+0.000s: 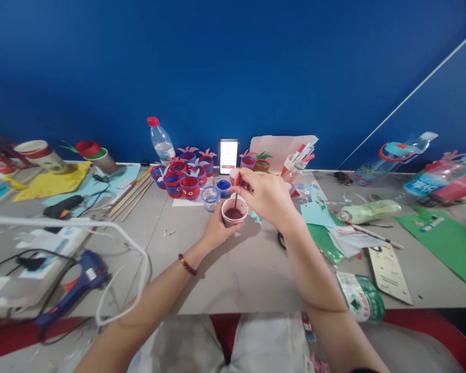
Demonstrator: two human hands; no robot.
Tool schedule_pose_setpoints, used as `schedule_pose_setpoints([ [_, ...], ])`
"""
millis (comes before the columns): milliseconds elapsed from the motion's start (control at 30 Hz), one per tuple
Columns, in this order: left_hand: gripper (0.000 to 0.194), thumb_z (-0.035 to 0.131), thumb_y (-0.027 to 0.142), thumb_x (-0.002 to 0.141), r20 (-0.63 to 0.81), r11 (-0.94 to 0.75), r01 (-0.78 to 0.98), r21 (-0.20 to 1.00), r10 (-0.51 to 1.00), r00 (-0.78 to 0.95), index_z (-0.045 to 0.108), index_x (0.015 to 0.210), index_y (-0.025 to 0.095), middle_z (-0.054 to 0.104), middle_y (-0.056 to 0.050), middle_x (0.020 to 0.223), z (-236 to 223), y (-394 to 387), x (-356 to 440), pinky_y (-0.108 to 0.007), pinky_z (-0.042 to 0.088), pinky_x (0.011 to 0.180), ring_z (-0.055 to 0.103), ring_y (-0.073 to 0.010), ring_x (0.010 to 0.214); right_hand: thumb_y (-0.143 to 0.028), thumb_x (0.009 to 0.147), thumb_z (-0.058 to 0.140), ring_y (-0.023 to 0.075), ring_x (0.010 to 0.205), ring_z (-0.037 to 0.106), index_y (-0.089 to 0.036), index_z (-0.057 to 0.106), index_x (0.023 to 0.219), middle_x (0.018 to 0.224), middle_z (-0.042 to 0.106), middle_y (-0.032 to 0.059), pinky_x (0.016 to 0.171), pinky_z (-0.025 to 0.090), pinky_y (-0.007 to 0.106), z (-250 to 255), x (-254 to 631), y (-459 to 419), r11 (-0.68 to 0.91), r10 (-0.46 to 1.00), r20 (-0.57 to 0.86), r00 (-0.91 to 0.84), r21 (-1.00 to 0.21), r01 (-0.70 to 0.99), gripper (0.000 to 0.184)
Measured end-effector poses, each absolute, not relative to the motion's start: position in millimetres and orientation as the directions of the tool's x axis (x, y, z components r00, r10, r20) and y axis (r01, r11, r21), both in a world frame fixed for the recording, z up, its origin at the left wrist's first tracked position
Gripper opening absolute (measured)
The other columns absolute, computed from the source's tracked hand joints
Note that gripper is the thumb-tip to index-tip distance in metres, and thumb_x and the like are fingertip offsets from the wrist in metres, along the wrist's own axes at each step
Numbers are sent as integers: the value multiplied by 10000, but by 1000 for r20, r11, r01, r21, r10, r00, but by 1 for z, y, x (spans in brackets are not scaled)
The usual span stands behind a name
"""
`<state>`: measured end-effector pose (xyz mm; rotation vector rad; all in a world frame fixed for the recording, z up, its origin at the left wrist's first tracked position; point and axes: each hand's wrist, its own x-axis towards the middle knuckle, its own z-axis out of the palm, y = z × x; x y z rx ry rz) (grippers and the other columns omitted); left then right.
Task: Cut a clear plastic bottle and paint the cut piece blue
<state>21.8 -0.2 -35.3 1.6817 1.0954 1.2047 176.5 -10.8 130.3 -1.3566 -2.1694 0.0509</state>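
Observation:
A small paper cup (234, 211) with dark red paint inside stands at the middle of the grey table (241, 274). My left hand (216, 228) is wrapped round the cup from the left. My right hand (267, 196) is above and to the right of the cup, fingers pinched on a thin red paintbrush (236, 194) whose tip dips into the paint. Behind the cup sit two little pots, one clear (210, 197) and one with blue paint (223, 187).
Several red-and-blue painted cups (182, 181) cluster behind, beside a water bottle (161, 141) and a phone (229, 155). A blue glue gun (75, 290) and cables lie at the left. Green paper (448, 243), a pen cup (293, 167) and bottles lie at the right.

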Motion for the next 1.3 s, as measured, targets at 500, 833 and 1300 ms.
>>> schedule_pose_setpoints([
  [500, 671, 814, 330, 703, 277, -308, 163, 937, 942, 188, 490, 1283, 232, 657, -87, 1253, -38, -1, 22, -416, 499, 1005, 639, -258, 1157, -275, 927, 625, 122, 573, 459, -208, 594, 853, 664, 600, -19, 609, 313, 276, 129, 175, -1, 435, 888, 376, -265, -501, 748, 105],
  [833, 665, 813, 334, 700, 285, -316, 167, 934, 940, 189, 502, 1276, 222, 651, -93, 1265, -37, -1, 21, -402, 496, 1008, 631, -259, 1176, -284, 929, 619, 139, 625, 524, -211, 562, 844, 722, 635, 3, 627, 353, 286, 119, 183, 10, 407, 888, 441, -131, -621, 669, 125],
  [1300, 680, 814, 348, 714, 275, -310, 170, 935, 940, 200, 484, 1297, 232, 645, -95, 1272, -40, 0, 22, -420, 495, 1017, 632, -257, 1163, -318, 926, 646, 130, 586, 461, -211, 556, 788, 644, 583, -16, 592, 277, 278, 120, 179, 10, 369, 896, 415, -157, -502, 782, 196],
])
